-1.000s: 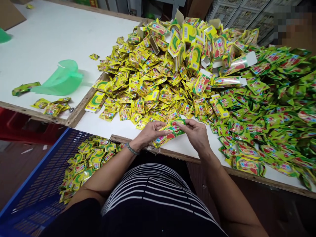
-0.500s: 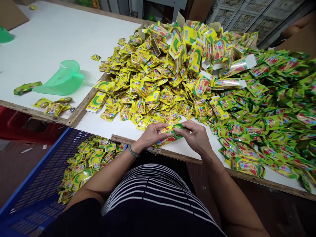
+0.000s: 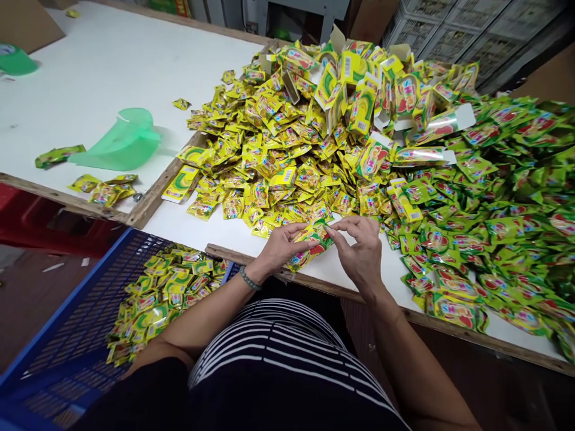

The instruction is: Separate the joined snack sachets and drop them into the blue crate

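My left hand [image 3: 279,246] grips a small green and yellow carton [image 3: 311,245] with red fruit print, held over the table's near edge. My right hand [image 3: 359,245] pinches the carton's upper end with its fingertips. Just beyond both hands lies a big heap of yellow sachets [image 3: 269,149]. To the right spreads a heap of green sachets [image 3: 503,203]. Several folded and flat cartons [image 3: 359,96] are piled at the back of the heaps.
A blue plastic crate [image 3: 67,323] at lower left holds several filled yellow packs [image 3: 162,293]. A green plastic scoop [image 3: 121,140] and a few loose sachets [image 3: 105,190] lie on the adjoining white table [image 3: 90,66]. Grey crates [image 3: 449,24] stand behind.
The carton has been drawn in tighter between my hands, and my right fingers have shifted onto its upper end. The view has drifted slightly.
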`<state>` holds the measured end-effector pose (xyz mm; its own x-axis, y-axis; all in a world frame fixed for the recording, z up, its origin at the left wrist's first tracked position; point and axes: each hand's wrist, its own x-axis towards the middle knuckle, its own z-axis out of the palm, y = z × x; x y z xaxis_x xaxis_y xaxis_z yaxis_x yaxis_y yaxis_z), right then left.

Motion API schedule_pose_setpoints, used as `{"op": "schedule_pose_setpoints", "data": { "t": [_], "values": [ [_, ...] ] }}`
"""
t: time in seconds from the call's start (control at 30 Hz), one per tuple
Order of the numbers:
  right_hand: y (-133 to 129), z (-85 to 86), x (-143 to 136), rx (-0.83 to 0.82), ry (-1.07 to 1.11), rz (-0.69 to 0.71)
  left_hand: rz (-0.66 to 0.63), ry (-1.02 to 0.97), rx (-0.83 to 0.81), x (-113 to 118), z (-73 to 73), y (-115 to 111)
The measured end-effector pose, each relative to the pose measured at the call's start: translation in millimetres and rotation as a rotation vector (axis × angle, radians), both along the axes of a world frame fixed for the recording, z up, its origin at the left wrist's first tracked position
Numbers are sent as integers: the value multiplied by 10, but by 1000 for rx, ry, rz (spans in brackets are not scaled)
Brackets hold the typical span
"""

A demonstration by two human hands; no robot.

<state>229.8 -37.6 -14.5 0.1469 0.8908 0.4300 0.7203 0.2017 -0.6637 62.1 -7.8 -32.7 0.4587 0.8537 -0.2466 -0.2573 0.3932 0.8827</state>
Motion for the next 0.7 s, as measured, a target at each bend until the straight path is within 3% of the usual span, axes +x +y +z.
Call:
{"op": "schedule_pose_setpoints", "data": {
  "t": [0.17, 0.27, 0.47, 0.7],
  "values": [
    [-5, -87, -9, -242, 157, 182, 31, -8, 2, 36, -28, -26],
    [-43, -107, -25, -318, 269, 213, 59, -47, -53, 67, -33, -44],
    [-112, -236, -147, -165, 696, 116, 220, -69, 92, 64, 36, -26],
    [-123, -294, -248, -112, 648, 97, 152, -15, 165, 32, 25, -65]
  ]
}}
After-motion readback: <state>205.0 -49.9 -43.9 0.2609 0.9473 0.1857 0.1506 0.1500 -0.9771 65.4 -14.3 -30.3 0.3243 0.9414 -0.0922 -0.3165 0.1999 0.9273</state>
